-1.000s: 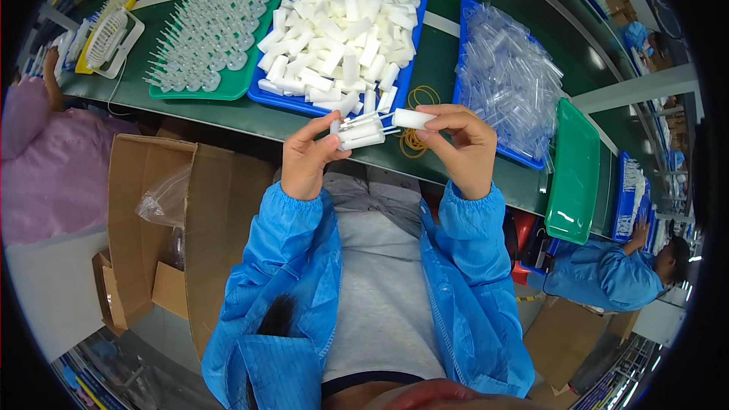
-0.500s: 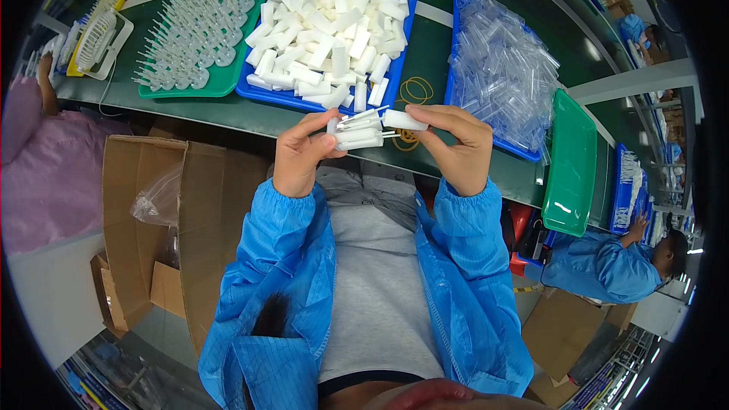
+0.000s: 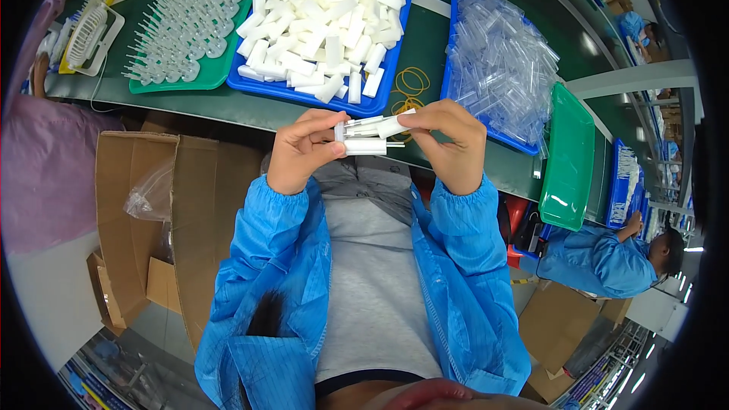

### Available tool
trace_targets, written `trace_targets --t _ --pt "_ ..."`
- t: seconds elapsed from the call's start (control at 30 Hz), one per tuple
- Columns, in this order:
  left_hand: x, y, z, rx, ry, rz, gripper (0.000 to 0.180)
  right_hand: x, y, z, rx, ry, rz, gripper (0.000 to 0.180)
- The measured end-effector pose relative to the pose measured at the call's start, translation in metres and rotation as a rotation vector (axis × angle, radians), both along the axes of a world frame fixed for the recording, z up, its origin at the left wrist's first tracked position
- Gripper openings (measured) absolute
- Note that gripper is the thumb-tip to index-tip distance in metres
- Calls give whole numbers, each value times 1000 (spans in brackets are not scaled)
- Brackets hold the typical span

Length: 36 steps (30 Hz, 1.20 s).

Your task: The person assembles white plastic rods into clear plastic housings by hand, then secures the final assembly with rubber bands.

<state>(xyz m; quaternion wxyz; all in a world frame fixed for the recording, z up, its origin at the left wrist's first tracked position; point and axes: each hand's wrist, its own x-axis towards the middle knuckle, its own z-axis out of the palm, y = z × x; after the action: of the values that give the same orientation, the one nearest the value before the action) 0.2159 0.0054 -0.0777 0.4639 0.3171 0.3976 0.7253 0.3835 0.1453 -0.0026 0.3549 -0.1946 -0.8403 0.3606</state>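
In front of my body, my left hand (image 3: 302, 150) pinches the base of a clear plastic piece with several thin white prongs (image 3: 339, 132). A white foam tube (image 3: 366, 147) sits over its nearest prong, whose tip sticks out to the right. My right hand (image 3: 454, 137) pinches another white foam tube (image 3: 392, 127), which is partly over the prongs at a slight tilt; my fingers cover its right end. Beyond my hands, a blue tray (image 3: 304, 103) is heaped with similar white foam tubes.
At the far left, a green tray (image 3: 163, 86) holds rows of clear pronged pieces (image 3: 199, 15). Yellow rubber bands (image 3: 411, 82) lie beside a blue tray (image 3: 446, 83) of clear plastic tubes (image 3: 497, 61). Another green tray (image 3: 568, 163) stands right. Cardboard boxes (image 3: 137, 220) stand left; co-workers sit on both sides.
My right hand has moved slightly left, bringing its foam tube further over the prongs. The tube now tilts more. My left hand still holds the pronged piece.
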Motion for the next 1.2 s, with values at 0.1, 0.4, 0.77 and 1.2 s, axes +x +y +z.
trace_targets --t 0.1,0.4,0.77,1.2 --pt "1 0 -1 -1 -14 -31 40 -2 -9 -2 18 22 -60 26" --pt "-4 -3 1 -7 -51 -13 41 9 -2 -7 -182 -20 175 22" --pt "-1 -1 -2 7 -28 -67 43 3 -6 -2 -35 -130 173 20" --pt "2 1 -2 -66 -204 -184 35 2 -5 2 367 -19 100 23"
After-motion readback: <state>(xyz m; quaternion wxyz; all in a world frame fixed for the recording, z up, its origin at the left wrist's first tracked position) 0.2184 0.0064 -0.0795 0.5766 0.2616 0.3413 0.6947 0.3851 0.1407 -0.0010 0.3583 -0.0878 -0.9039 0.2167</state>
